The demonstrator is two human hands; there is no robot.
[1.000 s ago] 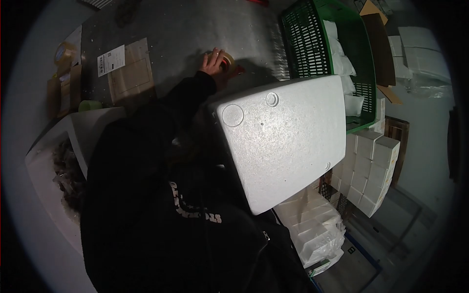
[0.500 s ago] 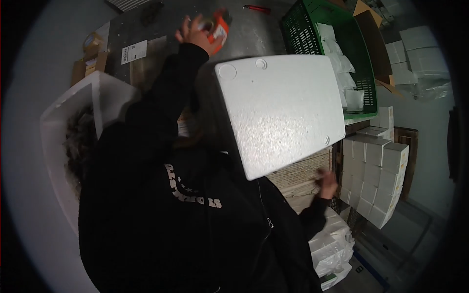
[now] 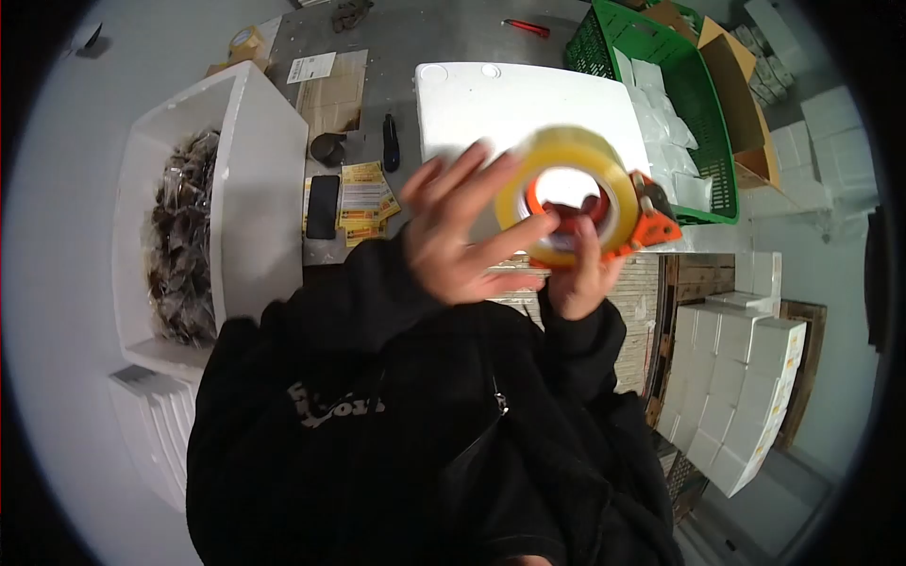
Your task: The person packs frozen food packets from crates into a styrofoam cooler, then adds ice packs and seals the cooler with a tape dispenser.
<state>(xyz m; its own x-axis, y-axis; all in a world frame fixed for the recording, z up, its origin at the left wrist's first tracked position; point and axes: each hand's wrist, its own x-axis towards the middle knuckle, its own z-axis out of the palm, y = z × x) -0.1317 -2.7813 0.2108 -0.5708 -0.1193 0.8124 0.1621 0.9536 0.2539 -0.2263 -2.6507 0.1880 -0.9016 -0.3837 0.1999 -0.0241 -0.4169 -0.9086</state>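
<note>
An orange tape dispenser (image 3: 658,226) with a large roll of clear yellowish tape (image 3: 618,179) is held up in front of my body. My right hand (image 3: 578,281) grips it from below, one finger reaching across the ring of the roll. My left hand (image 3: 453,226) is beside the roll with its fingers spread, one fingertip overlapping the roll's open middle; it is slightly blurred. Behind the roll, a white foam box lid (image 3: 528,99) lies on the grey table (image 3: 425,38), partly covered by my hands and the tape.
At left stands a white foam box (image 3: 260,151) with dark packed bags (image 3: 184,245). A phone (image 3: 323,208), yellow printed cards (image 3: 366,193) and a black cutter (image 3: 391,141) lie near it. A green crate (image 3: 722,170) holds white pouches (image 3: 665,123). White boxes (image 3: 727,368) are stacked at right.
The dispenser came from the table's far left side to in front of my chest. My right hand rose and took hold of it; my left hand, which held it before, is now spread beside it.
</note>
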